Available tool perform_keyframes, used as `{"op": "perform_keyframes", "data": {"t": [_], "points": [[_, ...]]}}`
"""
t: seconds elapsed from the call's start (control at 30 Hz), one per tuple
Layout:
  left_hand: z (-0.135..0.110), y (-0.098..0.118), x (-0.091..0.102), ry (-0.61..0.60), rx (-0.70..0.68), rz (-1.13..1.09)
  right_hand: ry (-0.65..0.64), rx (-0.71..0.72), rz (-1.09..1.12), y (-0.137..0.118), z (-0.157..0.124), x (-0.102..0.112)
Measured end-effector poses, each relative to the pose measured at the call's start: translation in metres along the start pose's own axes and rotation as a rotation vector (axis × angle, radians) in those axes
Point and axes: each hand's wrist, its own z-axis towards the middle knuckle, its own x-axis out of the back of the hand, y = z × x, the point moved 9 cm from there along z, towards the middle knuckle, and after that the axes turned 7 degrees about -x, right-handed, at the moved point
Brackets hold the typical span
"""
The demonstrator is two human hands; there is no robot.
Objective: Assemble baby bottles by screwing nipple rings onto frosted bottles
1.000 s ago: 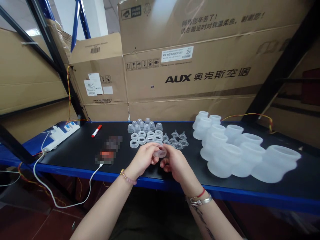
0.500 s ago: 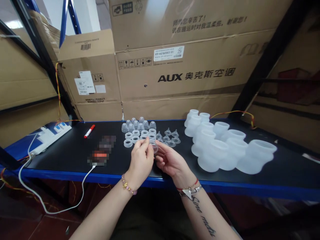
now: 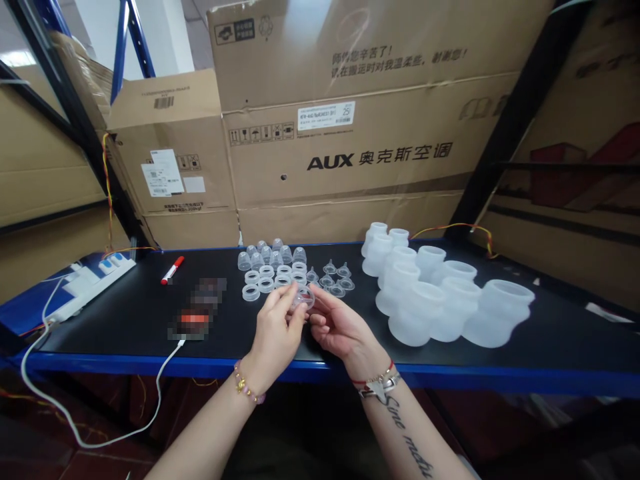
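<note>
Between my two hands is a clear round bottle nipple (image 3: 303, 298), its rim pinched by the fingertips of my left hand (image 3: 279, 323) and of my right hand (image 3: 337, 323). Whether a collar ring sits around it I cannot make out. Just beyond my fingers stand translucent collar rings (image 3: 251, 293) in rows, with clear domed caps (image 3: 265, 254) behind them. Several more clear nipples (image 3: 330, 268) lie tip-up to the right of the rings. Frosted wide-bodied bottles (image 3: 417, 313) stand grouped farther right.
A red and white marker (image 3: 173, 270) and a blurred-out device (image 3: 200, 310) with a white cable (image 3: 159, 380) lie on the left. A power strip (image 3: 95, 288) sits at the far left. Cardboard (image 3: 380, 193) walls the back of the black tabletop (image 3: 340, 343).
The view has shifted slightly, so the table's things appear a little farther left. Both hands stay together on the nipple, which now shows more openly between the fingertips.
</note>
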Motion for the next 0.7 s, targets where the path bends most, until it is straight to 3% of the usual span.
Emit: {"op": "perform_keyframes", "data": {"t": [0.2,0.3,0.43,0.7], "points": [[0.003,-0.009,0.008,0.077,0.094,-0.159,0.088,-0.078,0.112,0.003,0.000,0.007],[0.010,0.000,0.013,0.095,0.047,-0.063,0.103,-0.092,0.128,0.004,0.001,0.008],[0.020,0.011,0.007,0.016,-0.044,0.145,0.098,-0.117,0.133,0.005,0.002,0.009],[0.020,0.022,-0.002,-0.206,-0.086,0.136,0.092,-0.119,0.114,0.003,0.001,0.008]]}}
